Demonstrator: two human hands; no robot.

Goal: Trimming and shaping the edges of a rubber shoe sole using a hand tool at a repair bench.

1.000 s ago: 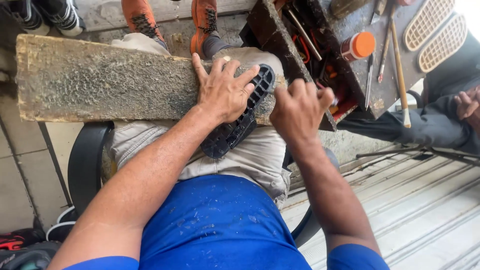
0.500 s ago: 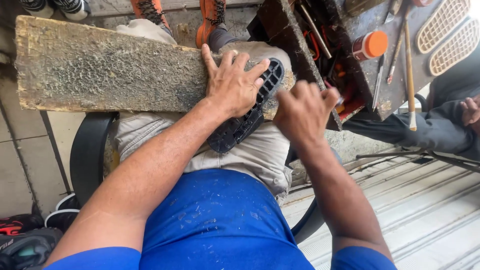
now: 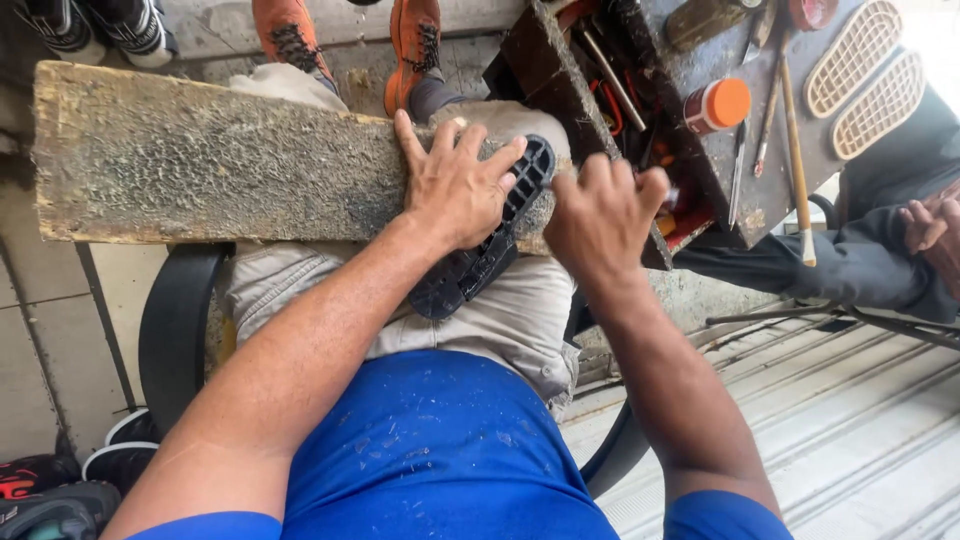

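Note:
A rough, scarred wooden board (image 3: 200, 170) lies across my lap. On its right end sits a black ribbed shoe sole (image 3: 470, 275), which hangs off the near edge onto my beige trousers. My left hand (image 3: 455, 190) lies flat on the sole with fingers spread and pins it to the board. Just right of the sole's tip is my right hand (image 3: 600, 215), its fingers curled into a fist at the board's end. Whatever is inside that fist is hidden.
A dark, stained tool box (image 3: 560, 70) stands to the right, with an orange-capped bottle (image 3: 718, 105), a long brush (image 3: 795, 150) and two tan soles (image 3: 865, 70). Another person's hand (image 3: 930, 235) rests at the far right. Orange shoes (image 3: 415, 45) are on my feet; more shoes (image 3: 50, 490) lie bottom left.
My right hand has edged slightly up and closer to the sole's tip. My left hand stays pressed on the sole, fingers spread a little wider.

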